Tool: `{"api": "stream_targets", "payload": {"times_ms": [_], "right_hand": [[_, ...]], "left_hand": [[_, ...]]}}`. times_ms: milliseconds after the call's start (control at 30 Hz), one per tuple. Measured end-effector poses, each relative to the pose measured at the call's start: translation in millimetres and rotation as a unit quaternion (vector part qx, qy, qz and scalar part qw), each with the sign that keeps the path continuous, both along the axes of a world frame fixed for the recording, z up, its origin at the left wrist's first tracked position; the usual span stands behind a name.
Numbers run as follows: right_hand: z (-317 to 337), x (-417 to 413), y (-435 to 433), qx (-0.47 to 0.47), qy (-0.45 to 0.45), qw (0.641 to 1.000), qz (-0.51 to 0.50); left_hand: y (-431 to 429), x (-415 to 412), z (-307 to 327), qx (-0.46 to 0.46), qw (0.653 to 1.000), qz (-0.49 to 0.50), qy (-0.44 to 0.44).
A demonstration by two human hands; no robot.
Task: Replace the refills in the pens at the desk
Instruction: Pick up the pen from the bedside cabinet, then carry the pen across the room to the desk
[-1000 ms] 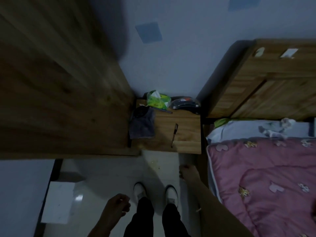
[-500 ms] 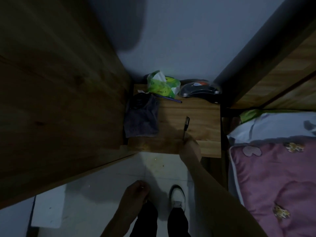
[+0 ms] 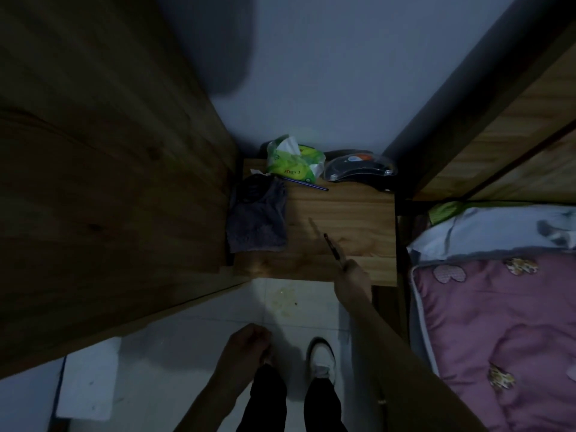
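A small wooden desk (image 3: 352, 210) stands against the wall in dim light. My right hand (image 3: 352, 280) reaches over its front edge and grips a dark pen (image 3: 332, 248), which is lifted and tilted above the wood. A second thin pen (image 3: 307, 184) lies near the back, half under a green tissue pack (image 3: 293, 162). My left hand (image 3: 246, 350) hangs low over the floor with its fingers curled, and nothing shows in it.
A grey cloth (image 3: 258, 221) covers the desk's left side. A clear plastic case (image 3: 358, 166) sits at the back right. A wooden cabinet (image 3: 103, 182) rises on the left. A bed with a pink quilt (image 3: 498, 322) lies on the right. My feet stand on white tiles.
I stepped closer to the desk. My right hand reached the pen lying on the desk, closed on it and lifted it off the wood. My left hand stayed low.
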State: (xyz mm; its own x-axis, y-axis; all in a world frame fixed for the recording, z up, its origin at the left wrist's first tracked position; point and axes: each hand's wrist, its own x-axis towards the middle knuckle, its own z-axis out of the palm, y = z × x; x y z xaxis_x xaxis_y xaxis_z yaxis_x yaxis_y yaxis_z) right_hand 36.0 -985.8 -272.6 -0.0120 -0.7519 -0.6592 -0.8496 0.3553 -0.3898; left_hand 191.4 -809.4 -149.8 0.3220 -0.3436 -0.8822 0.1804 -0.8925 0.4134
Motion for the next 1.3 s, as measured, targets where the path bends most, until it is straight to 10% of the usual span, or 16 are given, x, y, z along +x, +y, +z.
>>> {"api": "stream_targets", "payload": {"times_ms": [367, 1300], "right_hand": [[113, -79, 93, 0.086, -0.263, 0.951, -0.138], [297, -148, 288, 0.085, -0.133, 0.908, -0.387]], "left_hand": [[37, -30, 81, -0.008, 0.999, -0.031, -0.009], [60, 39, 150, -0.024, 0.943, -0.331, -0.040]]}}
